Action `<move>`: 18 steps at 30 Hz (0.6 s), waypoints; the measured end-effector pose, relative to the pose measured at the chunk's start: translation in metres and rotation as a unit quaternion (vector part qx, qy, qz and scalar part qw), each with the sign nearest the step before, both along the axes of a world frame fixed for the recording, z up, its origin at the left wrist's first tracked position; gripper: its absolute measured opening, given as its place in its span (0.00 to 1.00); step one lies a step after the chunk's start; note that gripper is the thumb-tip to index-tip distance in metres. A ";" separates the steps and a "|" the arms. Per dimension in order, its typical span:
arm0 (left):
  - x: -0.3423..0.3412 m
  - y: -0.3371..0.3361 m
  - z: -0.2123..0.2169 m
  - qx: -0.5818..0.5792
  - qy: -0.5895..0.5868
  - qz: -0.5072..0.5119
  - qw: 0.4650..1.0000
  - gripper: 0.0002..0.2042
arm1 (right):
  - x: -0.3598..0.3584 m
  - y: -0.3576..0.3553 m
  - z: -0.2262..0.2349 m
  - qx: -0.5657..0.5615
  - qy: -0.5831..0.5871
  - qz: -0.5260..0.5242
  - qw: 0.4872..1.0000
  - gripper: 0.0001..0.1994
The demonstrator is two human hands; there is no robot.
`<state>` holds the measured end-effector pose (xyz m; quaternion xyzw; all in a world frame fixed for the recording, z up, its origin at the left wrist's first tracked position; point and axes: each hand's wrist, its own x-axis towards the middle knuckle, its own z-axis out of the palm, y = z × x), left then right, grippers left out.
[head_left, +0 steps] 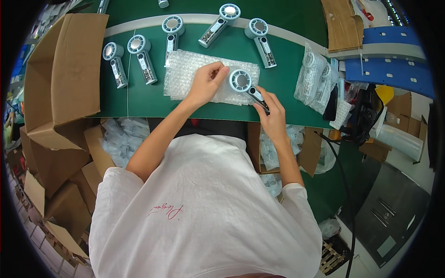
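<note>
**Fan held over bubble wrap at the green tabletop**

The person stood over the green tabletop point(139, 99) with a small light-blue fan point(244, 85) in hand. The right hand point(273, 113) was closed around the fan's dark handle, holding its round head just above the near right corner of a stack of bubble wrap point(194, 69). The left hand point(206, 83) rested on the wrap, its fingertips pinched together at the top sheet, right beside the fan's head.

Five more fans point(143, 58) lay in a loose row along the far side of the tabletop. Wrapped bundles point(315, 78) were piled at the right, and an open carton point(60, 78) stood at the left.

From where I stood, the slip looked the likeliest trouble: the grip sat low on the handle, so the heavier head could tip out and knock the tabletop. The thin sheets clung together as well, and a pinch could lift two at once or drag the whole stack toward the edge.
</note>
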<state>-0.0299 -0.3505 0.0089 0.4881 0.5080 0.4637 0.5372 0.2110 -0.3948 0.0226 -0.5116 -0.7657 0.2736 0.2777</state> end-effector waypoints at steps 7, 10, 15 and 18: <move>0.044 0.009 0.070 0.344 0.286 -0.008 0.894 0.04 | -0.033 0.002 0.087 -0.014 -0.109 -0.029 0.993 0.28; 0.049 0.017 0.087 0.419 0.297 -0.016 0.858 0.05 | -0.031 0.009 0.112 -0.169 -0.016 -0.123 0.978 0.25; 0.069 0.011 0.101 0.441 0.183 -0.088 0.874 0.04 | -0.018 0.032 0.105 -0.281 0.462 -0.221 0.812 0.23; 0.094 0.034 0.110 0.446 0.146 -0.046 0.882 0.06 | -0.040 0.025 0.126 -0.272 0.700 -0.316 0.580 0.26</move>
